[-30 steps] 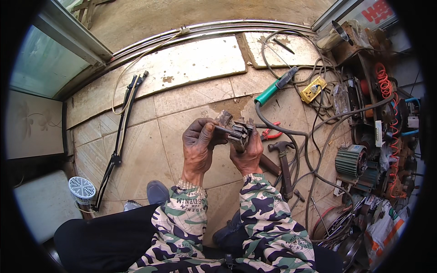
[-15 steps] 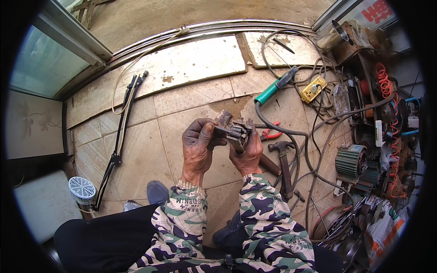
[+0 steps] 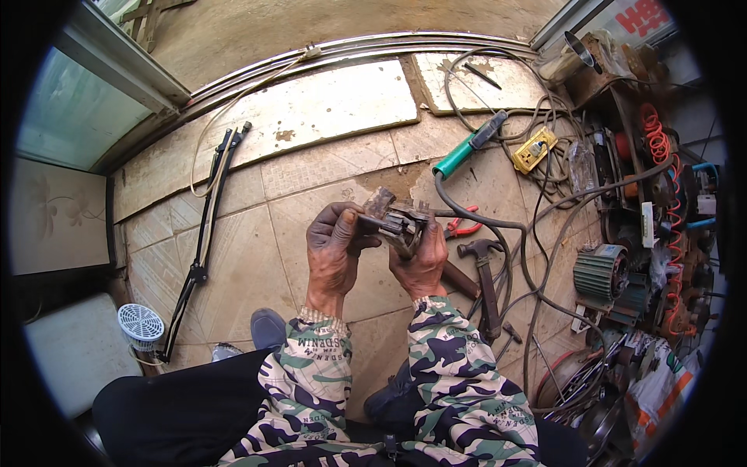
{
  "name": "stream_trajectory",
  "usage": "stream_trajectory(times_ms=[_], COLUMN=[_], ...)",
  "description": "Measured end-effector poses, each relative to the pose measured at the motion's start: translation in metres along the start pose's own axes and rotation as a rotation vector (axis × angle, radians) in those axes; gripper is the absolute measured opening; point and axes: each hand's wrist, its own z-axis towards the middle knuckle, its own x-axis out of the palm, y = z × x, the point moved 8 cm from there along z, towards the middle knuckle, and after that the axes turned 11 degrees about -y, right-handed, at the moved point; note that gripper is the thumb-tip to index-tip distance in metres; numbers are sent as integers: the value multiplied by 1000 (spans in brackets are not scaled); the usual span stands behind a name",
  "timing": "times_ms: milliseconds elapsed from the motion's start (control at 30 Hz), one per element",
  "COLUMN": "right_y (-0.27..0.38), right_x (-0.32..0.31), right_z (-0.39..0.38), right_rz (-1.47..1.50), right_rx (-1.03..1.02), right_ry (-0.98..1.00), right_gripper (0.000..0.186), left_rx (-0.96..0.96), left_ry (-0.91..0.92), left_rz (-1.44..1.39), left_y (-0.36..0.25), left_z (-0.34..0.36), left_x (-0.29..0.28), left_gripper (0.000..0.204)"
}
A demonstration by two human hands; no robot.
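Note:
My right hand (image 3: 421, 263) grips a dark, greasy metal assembly (image 3: 400, 230) with slots and jaw-like pieces, raised above the tiled floor. From the left, my left hand (image 3: 333, 253) pinches a short dark rod-like piece (image 3: 372, 222) between thumb and fingers, its far end against the assembly. Whether the rod sits inside a slot or only touches it, I cannot tell. Just right of my right hand, red-handled pliers (image 3: 464, 224) lie on the floor. Nearer to me rests a hammer (image 3: 486, 288), beside a brown metal bar (image 3: 461, 280) partly hidden by my right hand.
A green-handled welding electrode holder (image 3: 467, 150) and its looping cable lie ahead right, near a yellow socket box (image 3: 535, 150). Motors (image 3: 600, 270) and piled metal parts crowd the right side. A folded black lamp arm (image 3: 204, 241) with a white round head (image 3: 141, 322) lies on the left.
My left hand has drawn slightly to the left with its rod-like piece. My right hand holds the assembly in almost the same place.

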Motion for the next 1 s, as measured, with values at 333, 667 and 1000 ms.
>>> stream_trajectory(times_ms=[333,667,1000], right_y=[6,2,1], right_x=[-2,3,4], right_z=[0,-6,-8], right_rz=[-53,-31,-1], right_rx=[-19,12,39], right_ry=[-21,5,15], right_gripper=[83,85,84], left_rx=[-77,-85,-93], left_ry=[59,56,74], left_rz=[-70,-61,-64], left_y=[3,3,4], left_z=[3,2,0], left_x=[-8,-4,0], left_gripper=[20,18,19])
